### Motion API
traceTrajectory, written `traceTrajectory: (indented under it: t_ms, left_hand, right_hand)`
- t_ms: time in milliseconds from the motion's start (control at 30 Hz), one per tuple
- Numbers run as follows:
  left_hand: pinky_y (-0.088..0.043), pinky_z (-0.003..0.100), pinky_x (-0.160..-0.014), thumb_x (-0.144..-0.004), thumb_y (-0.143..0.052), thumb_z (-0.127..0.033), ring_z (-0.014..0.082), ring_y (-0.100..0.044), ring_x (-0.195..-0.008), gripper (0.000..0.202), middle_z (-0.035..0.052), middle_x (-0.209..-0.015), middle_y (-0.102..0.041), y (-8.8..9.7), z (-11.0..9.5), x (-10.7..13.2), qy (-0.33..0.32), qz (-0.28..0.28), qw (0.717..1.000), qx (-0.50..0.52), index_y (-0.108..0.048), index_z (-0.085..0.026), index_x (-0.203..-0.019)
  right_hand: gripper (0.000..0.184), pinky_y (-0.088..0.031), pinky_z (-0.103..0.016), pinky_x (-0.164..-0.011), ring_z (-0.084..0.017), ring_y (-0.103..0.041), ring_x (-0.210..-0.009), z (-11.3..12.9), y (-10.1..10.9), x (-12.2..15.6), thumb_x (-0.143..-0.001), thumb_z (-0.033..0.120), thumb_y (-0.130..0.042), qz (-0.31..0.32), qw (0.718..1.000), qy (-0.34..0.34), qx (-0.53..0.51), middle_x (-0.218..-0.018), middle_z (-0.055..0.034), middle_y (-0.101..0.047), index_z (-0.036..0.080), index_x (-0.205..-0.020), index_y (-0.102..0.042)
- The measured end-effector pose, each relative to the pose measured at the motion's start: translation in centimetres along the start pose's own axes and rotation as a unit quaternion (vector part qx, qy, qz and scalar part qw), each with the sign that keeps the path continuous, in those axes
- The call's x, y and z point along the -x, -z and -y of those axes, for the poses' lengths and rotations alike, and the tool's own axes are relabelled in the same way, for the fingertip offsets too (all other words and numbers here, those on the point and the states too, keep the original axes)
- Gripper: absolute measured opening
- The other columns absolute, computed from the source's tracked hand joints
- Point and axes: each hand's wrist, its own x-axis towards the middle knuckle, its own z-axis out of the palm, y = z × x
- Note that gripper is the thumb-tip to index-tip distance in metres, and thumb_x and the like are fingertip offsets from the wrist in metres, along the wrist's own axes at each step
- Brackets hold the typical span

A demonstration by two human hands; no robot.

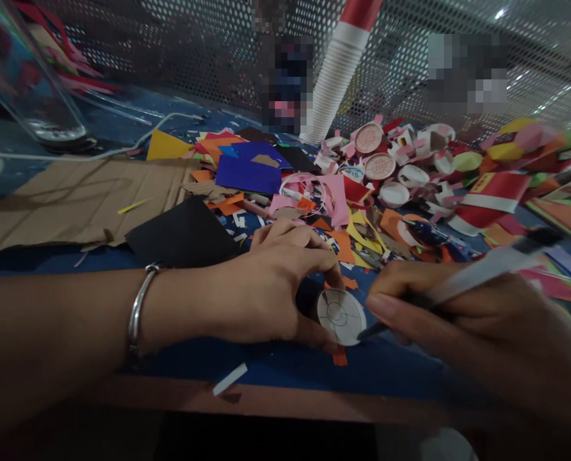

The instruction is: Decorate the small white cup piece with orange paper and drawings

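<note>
Near the table's front edge, my left hand [285,282] pinches a small round white piece [342,318] between thumb and fingers. Dark curved lines and a ring are drawn on its pale face, and orange paper tabs [340,356] stick out at its edge. A pen [477,275] with a clear barrel and a black end is gripped in my right hand [449,320]. The pen's dark tip is at the lower right rim of the disc; whether it touches cannot be made out. My left wrist wears a silver bangle [136,314].
Paper scraps, a black sheet [182,234] and a blue sheet [247,168] lie beyond my left hand. Brown cardboard [74,198] is at left, with a white cable [136,144] and a glass [45,83] behind. Paper cup pieces [380,166] and stacked cups [340,64] stand before a perforated panel.
</note>
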Motion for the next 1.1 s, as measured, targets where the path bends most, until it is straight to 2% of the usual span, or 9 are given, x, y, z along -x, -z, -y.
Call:
traceTrajectory:
  t_ms: [100, 200, 333, 433, 533, 700, 900, 1100]
  left_hand:
    - [-0.035, 0.057, -0.108, -0.065, -0.091, -0.053, 0.0363, -0.042, -0.130, 0.052, 0.0075, -0.128, -0.058, 0.1, -0.2, -0.1, 0.004, 0.009, 1.000, -0.015, -0.076, -0.029, -0.109]
    - [-0.036, 0.056, -0.109, -0.065, -0.091, -0.054, 0.0365, -0.042, -0.129, 0.057, 0.0078, -0.127, -0.058, 0.2, -0.4, -0.2, 0.010, 0.016, 0.999, -0.029, -0.075, -0.029, -0.114]
    - [-0.036, 0.054, -0.109, -0.064, -0.091, -0.057, 0.0364, -0.043, -0.128, 0.062, 0.0070, -0.124, -0.057, 0.1, -0.4, -0.2, 0.017, 0.013, 0.999, -0.036, -0.074, -0.030, -0.117]
    - [-0.037, 0.054, -0.109, -0.066, -0.089, -0.057, 0.0366, -0.043, -0.127, 0.058, 0.0066, -0.123, -0.057, 0.0, -0.4, -0.1, 0.017, 0.010, 0.999, -0.030, -0.075, -0.029, -0.115]
    - [-0.038, 0.054, -0.108, -0.064, -0.091, -0.051, 0.0360, -0.043, -0.127, 0.058, 0.0067, -0.125, -0.057, 0.0, -0.3, -0.1, 0.015, 0.010, 1.000, -0.021, -0.074, -0.029, -0.116]
    - [-0.040, 0.051, -0.104, -0.063, -0.092, -0.050, 0.0355, -0.045, -0.126, 0.055, 0.0068, -0.121, -0.060, 0.2, -0.2, -0.1, 0.007, 0.015, 1.000, -0.017, -0.075, -0.026, -0.110]
    - [-0.040, 0.051, -0.102, -0.068, -0.090, -0.054, 0.0368, -0.046, -0.126, 0.055, 0.0088, -0.121, -0.061, 0.4, -0.1, -0.2, -0.012, 0.020, 1.000, -0.017, -0.075, -0.024, -0.111]
    - [-0.039, 0.054, -0.103, -0.066, -0.091, -0.054, 0.0396, -0.043, -0.130, 0.053, 0.0090, -0.124, -0.062, 0.2, 0.0, -0.1, -0.007, 0.008, 1.000, -0.011, -0.076, -0.026, -0.108]
  right_hand:
    - [0.030, -0.040, -0.018, -0.040, -0.007, -0.054, -0.045, -0.4, -0.5, -0.6, -0.102, 0.031, -0.061, 0.010, 0.996, -0.053, -0.078, -0.059, 0.0037, -0.060, 0.020, -0.074, -0.067]
    - [0.031, -0.042, -0.016, -0.041, -0.007, -0.055, -0.045, -0.9, -1.2, -0.8, -0.100, 0.034, -0.065, 0.015, 0.980, -0.117, -0.162, -0.060, 0.0029, -0.061, 0.018, -0.073, -0.067]
    - [0.030, -0.044, -0.016, -0.043, -0.007, -0.057, -0.045, -1.3, -2.0, -0.9, -0.098, 0.035, -0.069, -0.013, 0.970, -0.122, -0.207, -0.062, 0.0028, -0.062, 0.017, -0.074, -0.066]
    - [0.030, -0.045, -0.017, -0.043, -0.008, -0.059, -0.044, -1.5, -2.4, -1.0, -0.102, 0.034, -0.063, -0.036, 0.980, -0.093, -0.172, -0.061, 0.0021, -0.064, 0.018, -0.076, -0.066]
    - [0.024, -0.050, -0.020, -0.051, -0.010, -0.063, -0.051, -1.5, -2.5, -1.1, -0.101, 0.027, -0.063, -0.079, 0.992, -0.027, -0.089, -0.060, 0.0028, -0.065, 0.020, -0.078, -0.067]
    - [0.013, -0.054, -0.025, -0.059, -0.013, -0.066, -0.058, -1.7, -2.5, -0.8, -0.094, 0.018, -0.067, -0.136, 0.989, 0.044, 0.033, -0.072, 0.0010, -0.071, 0.023, -0.082, -0.067]
    - [0.009, -0.060, -0.030, -0.071, -0.018, -0.075, -0.069, -1.4, -2.0, -0.4, -0.096, 0.018, -0.062, -0.115, 0.982, 0.072, 0.131, -0.086, -0.0021, -0.079, 0.024, -0.092, -0.068]
    - [0.012, -0.059, -0.028, -0.069, -0.018, -0.075, -0.072, -0.9, -1.4, 0.1, -0.100, 0.021, -0.057, -0.088, 0.974, 0.091, 0.186, -0.082, -0.0024, -0.078, 0.024, -0.092, -0.066]
